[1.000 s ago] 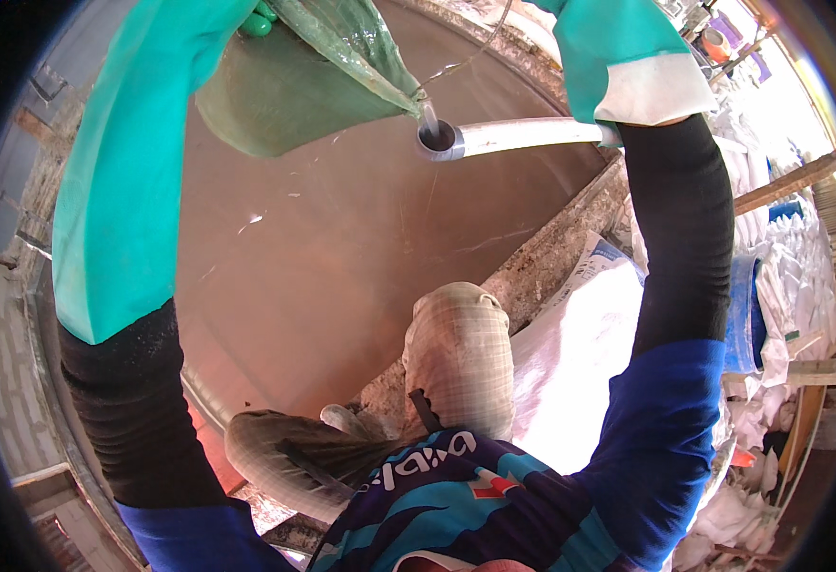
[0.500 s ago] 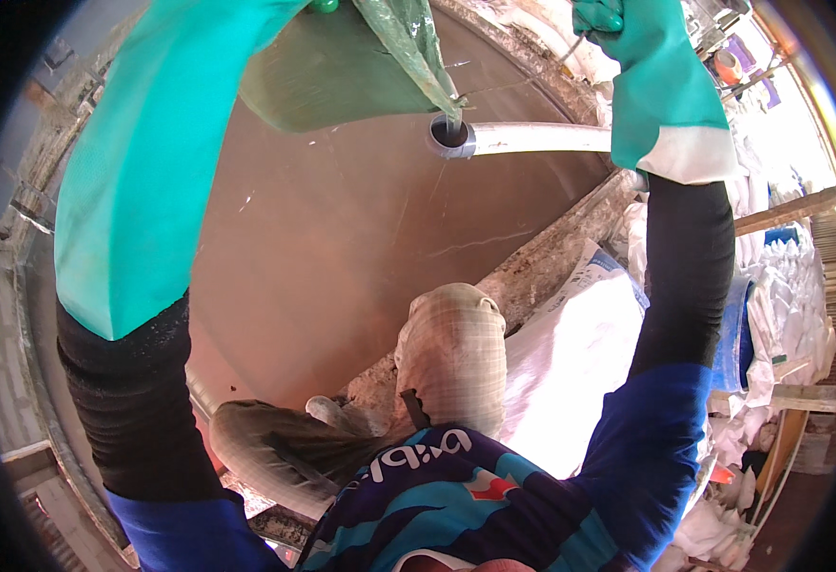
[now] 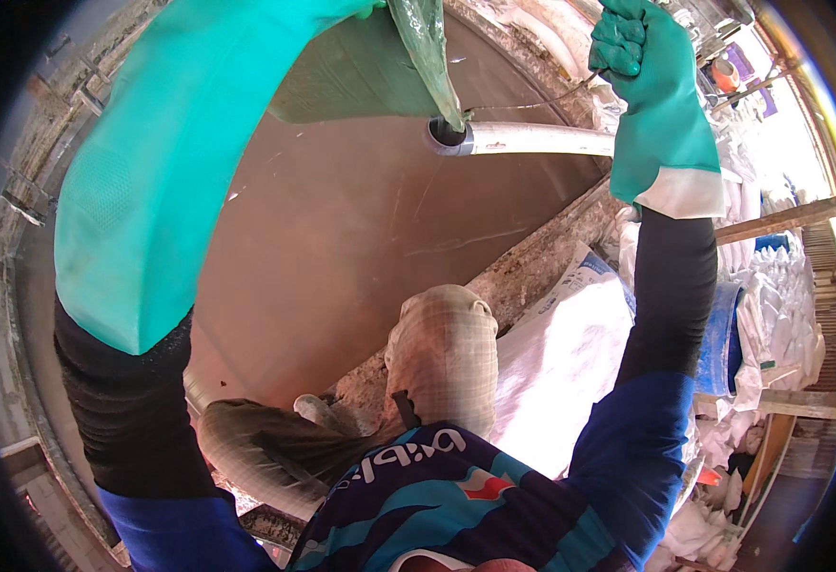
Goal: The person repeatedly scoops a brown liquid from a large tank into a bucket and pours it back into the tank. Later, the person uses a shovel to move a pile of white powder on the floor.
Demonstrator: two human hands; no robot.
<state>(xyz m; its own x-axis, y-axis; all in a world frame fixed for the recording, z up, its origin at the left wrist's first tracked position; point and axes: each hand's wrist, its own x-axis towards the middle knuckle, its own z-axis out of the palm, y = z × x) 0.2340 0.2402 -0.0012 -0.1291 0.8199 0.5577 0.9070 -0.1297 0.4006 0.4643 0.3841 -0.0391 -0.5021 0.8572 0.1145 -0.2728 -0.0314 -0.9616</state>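
Observation:
My right hand (image 3: 620,40), in a long green rubber glove, is closed in a fist at the upper right. A thin cord (image 3: 542,102) runs from it to the gathered lower end of a green plastic sheet or bag (image 3: 425,52). That gathered end reaches the dark open mouth of a white pipe (image 3: 542,139). My left arm, in a matching green glove (image 3: 165,172), arches up to the top edge. Only a bit of my left hand (image 3: 366,8) shows there, beside the green plastic; its fingers are mostly cut off.
Murky brown liquid (image 3: 323,248) fills a large round-edged basin before me. My bent knee (image 3: 442,353) is at its crusted rim (image 3: 523,257). A white sack (image 3: 561,367) lies right of the knee. Farther right are a blue barrel (image 3: 720,338), wooden beams and heaped white bags.
My left glove and the green plastic have shifted right and a little up in the picture. My right fist sits slightly lower, and the cord from it shows more clearly.

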